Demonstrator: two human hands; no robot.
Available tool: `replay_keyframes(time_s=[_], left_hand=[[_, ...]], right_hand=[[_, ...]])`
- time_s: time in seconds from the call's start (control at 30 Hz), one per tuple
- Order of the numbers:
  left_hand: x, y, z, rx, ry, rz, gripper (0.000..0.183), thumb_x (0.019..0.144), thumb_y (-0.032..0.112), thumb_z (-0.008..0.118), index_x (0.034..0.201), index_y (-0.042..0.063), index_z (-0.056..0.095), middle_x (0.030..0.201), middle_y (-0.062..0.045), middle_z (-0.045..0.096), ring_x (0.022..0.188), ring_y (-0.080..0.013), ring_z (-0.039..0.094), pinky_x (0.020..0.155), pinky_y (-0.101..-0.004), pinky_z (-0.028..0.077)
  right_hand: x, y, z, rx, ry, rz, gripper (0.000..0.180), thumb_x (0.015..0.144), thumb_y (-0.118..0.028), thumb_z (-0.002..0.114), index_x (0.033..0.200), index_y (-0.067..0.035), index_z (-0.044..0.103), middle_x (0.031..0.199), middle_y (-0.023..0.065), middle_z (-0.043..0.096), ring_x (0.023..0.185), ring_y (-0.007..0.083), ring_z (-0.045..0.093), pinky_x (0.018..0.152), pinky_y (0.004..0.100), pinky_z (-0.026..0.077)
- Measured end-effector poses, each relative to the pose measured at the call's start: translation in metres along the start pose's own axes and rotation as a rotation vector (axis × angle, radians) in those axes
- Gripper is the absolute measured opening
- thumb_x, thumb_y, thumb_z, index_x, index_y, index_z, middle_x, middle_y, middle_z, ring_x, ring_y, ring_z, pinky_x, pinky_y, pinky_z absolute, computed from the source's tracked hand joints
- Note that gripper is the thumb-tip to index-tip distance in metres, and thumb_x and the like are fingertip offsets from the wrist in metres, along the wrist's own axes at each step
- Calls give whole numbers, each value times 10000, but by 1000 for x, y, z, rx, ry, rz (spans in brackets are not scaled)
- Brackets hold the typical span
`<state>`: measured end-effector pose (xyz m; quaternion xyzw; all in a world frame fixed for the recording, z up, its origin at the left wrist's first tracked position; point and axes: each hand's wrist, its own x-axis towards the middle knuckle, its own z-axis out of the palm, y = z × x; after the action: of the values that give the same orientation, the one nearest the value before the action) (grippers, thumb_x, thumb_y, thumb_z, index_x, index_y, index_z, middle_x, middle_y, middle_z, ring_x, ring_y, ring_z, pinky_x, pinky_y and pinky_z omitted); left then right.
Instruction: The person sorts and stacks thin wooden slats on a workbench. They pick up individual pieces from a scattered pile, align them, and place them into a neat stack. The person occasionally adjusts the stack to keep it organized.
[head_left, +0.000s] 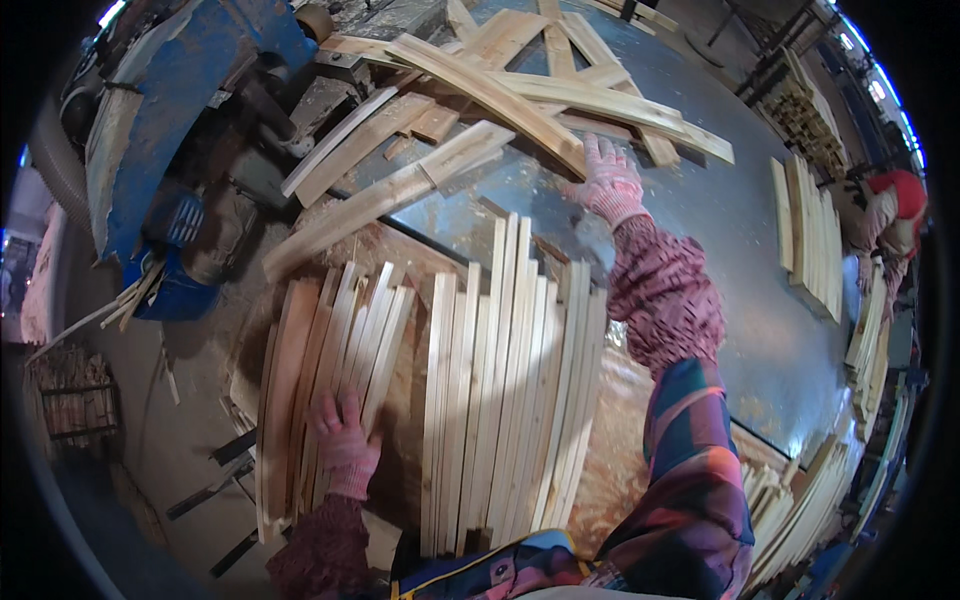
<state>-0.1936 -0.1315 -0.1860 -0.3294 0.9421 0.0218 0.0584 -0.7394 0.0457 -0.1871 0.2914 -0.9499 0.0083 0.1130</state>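
Note:
My right hand (604, 178), in a pink-and-white knit glove, reaches out with spread fingers over the metal table (735, 262), at the near end of a long wooden board (495, 101); whether it touches the board I cannot tell. My left hand (345, 442), gloved alike, lies with fingers apart on the left bundle of wooden strips (330, 345). A larger row of pale wooden strips (502, 390) stands between my arms. Ahead, several boards lie crossed in a loose heap, and a two-piece board (375, 202) slants towards the left bundle.
Blue machinery (161, 112) covered in dust stands at the left, with thin offcuts (139, 296) beside it. At the right are stacked boards (810, 232), and a person in a red cap (896, 202) handles strips. More strips (802, 510) lie at the lower right.

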Motion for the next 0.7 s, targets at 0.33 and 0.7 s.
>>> replay_keyframes(time_s=[0.33, 0.7], left_hand=[[4, -2, -7, -43, -67, -31, 1039, 612, 235, 902, 1489, 144, 354, 1507, -207, 320, 1390, -442, 319, 1163, -561, 306], [288, 161, -36, -86, 327, 311, 511, 893, 321, 665, 1351, 141, 526, 1410, -113, 494, 1362, -334, 388, 1173, -510, 277]], right_hand=[[-61, 102, -37, 834, -591, 302, 449, 873, -449, 732, 951, -8, 754, 778, 117, 728, 710, 195, 696, 664, 370, 541], [-412, 3, -131, 1179, -1143, 189, 632, 998, -509, 575, 1431, -53, 510, 1451, 238, 521, 1320, 380, 512, 1158, 409, 365]])
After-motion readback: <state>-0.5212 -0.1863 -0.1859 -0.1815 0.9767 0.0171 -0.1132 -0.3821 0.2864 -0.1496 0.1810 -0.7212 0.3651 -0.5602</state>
